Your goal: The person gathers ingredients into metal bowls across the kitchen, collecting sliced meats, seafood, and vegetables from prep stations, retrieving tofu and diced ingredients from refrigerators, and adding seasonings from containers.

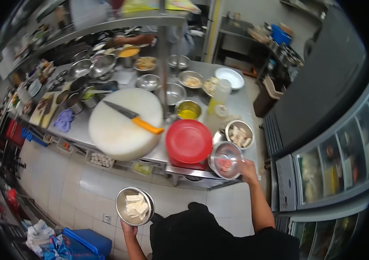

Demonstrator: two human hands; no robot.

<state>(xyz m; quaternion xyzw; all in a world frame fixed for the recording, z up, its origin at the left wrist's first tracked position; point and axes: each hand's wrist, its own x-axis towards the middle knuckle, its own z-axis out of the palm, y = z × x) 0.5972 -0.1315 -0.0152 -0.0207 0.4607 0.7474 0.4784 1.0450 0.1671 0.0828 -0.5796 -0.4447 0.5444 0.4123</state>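
Observation:
My left hand [129,228] is closed on a metal bowl [121,211] of white blocks [137,206], held over the floor in front of the table; a second rim shows beside it, so bowls may be stacked. At the table's right front corner, my right hand [247,170] grips the rim of another metal bowl [227,149] with a few pink pieces [224,165] at the bottom. That bowl touches or nearly touches a red round lid or plate [189,141]. Just behind it stands a metal bowl of whitish pieces [239,135].
A round white cutting board [126,110] bears an orange-handled knife [139,123]. Squeeze bottles [220,96], a bowl of yellow liquid [189,110] and a white bowl [230,78] stand behind. A glass-door fridge [334,160] lines the right. Another person's arm [134,40] reaches in across the table.

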